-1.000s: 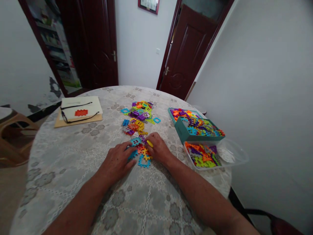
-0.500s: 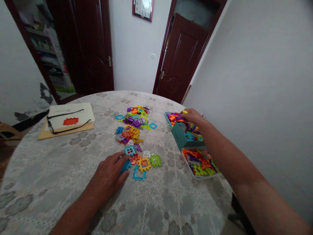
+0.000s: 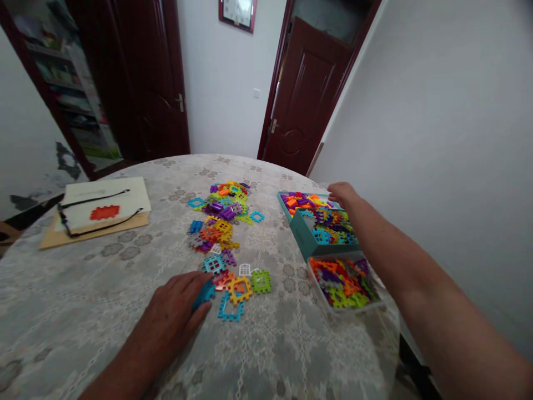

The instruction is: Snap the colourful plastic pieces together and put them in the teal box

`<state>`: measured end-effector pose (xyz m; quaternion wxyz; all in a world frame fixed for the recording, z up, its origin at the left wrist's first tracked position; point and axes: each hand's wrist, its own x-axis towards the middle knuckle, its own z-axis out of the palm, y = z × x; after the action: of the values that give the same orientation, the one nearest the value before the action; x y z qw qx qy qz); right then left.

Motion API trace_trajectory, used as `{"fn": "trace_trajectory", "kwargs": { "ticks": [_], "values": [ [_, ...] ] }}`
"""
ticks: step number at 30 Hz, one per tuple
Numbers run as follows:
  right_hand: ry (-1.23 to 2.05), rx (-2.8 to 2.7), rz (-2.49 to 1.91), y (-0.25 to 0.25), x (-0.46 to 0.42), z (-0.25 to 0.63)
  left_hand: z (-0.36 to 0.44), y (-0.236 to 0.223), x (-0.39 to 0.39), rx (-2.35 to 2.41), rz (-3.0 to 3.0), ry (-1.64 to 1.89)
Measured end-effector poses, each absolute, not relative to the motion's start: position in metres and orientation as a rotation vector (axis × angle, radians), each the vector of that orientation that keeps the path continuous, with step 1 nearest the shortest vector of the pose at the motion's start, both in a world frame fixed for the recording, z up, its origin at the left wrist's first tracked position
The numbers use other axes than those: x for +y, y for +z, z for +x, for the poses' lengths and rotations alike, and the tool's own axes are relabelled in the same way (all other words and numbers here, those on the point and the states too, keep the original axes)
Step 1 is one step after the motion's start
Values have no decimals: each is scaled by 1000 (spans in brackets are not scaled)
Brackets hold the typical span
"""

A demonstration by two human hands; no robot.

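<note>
My left hand [image 3: 177, 305] rests on the table, its thumb and fingers closed around a blue building block [image 3: 203, 295]. Beside its fingertips lie a light blue window piece [image 3: 214, 264], a yellow square frame [image 3: 240, 289], a blue square frame [image 3: 230, 309] and a green square piece [image 3: 261, 281]. My right hand [image 3: 345, 194] is at the far right corner of a teal box [image 3: 305, 236], over its section of purple, orange and yellow pieces [image 3: 300, 203]. Its fingers bend downward; their tips are small and partly hidden, so whether they hold anything is unclear.
A clear plastic tub [image 3: 333, 305] of mixed pieces stands in front of the teal box. Loose pieces [image 3: 227, 208] form a heap mid-table. At left, black-framed glasses [image 3: 100, 229] and a red-orange piece [image 3: 105, 212] lie on paper [image 3: 137, 191]. A wall [image 3: 449, 139] rises at right.
My right hand has shifted right across the teal box, uncovering more of its pieces; the yellow piece at its fingers is no longer seen there. My left hand keeps the blue block. The view shifted slightly.
</note>
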<state>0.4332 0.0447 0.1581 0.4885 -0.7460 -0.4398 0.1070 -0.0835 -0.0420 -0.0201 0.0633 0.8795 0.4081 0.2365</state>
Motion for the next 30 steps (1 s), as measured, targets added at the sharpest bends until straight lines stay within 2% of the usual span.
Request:
{"fn": "trace_trajectory", "kwargs": {
  "ticks": [4, 9, 12, 15, 20, 24, 30],
  "values": [
    [354, -1121, -1831, 152, 20, 393, -78, -5, -48, 1224, 2607, 635],
    [417, -1965, -1615, 123, -67, 285, -74, 6, -52, 1227, 2559, 575],
    [468, -2229, -1474, 92, -108, 222, -75, 6, -52, 1216, 2531, 584],
    [352, -2351, -1532, 60, -117, 188, -77, 5, -51, 1231, 2517, 595],
    [145, -2325, -1803, 37, -107, 186, -80, 6, -50, 1378, 2492, 580],
    [211, -2332, -1711, 26, -105, 195, -80, 10, -51, 1436, 2494, 455],
    [103, -2181, -1638, -2, -87, 199, -79, 9, -51, 1476, 2460, 446]
  ]
}}
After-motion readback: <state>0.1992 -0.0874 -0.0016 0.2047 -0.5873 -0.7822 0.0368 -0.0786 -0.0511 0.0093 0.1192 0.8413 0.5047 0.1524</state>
